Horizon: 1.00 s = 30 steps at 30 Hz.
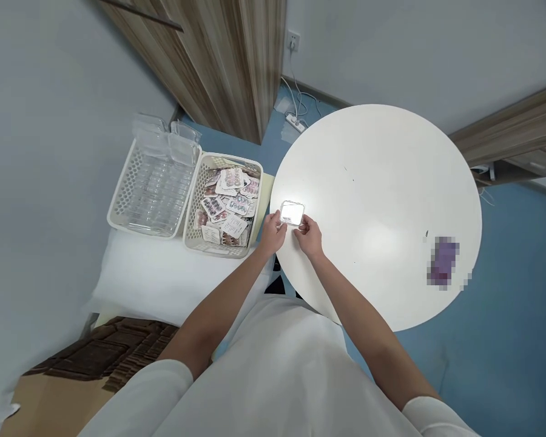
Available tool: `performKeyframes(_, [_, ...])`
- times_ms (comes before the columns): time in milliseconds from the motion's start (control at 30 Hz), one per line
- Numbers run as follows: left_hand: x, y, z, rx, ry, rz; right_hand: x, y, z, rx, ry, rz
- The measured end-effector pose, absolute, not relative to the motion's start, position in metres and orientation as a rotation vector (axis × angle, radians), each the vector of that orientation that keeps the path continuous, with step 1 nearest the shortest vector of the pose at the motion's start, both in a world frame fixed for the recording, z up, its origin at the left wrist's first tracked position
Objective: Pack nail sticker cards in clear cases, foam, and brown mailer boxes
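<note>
Over the near left part of the round white table (pixel 368 176), a small clear plastic box (pixel 292 213) with a white, shiny face lies between my two hands. My left hand (pixel 273 233) pinches its lower left corner, thumb in front. At the lower right corner, the bent fingers of my right hand (pixel 309 235) grip the edge. To the left, a white basket (pixel 192 244) holds a heap of cards (pixel 232 179) bearing rows of small coloured pieces that look like false nails. Beside it, another white basket (pixel 121 197) is filled with clear plastic boxes (pixel 157 188).
A blurred purple object (pixel 443 261) lies near the table's right edge. Behind the baskets stands a wooden cabinet (pixel 227 67). A power strip (pixel 295 122) with cables is on the blue floor. Brown cardboard (pixel 50 400) sits at lower left.
</note>
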<state>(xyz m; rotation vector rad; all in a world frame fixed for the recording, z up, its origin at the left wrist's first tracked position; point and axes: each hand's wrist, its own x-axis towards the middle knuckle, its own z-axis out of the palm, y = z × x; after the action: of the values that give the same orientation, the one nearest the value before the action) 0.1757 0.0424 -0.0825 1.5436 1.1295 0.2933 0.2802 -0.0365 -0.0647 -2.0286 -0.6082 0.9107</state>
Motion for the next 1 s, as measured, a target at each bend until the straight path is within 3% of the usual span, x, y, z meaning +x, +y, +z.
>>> performKeyframes(1000, [0.171,0.019,-0.085,1.495,1.173,0.407,0.269,-0.055,-0.078,-1.969,-0.673,0.930])
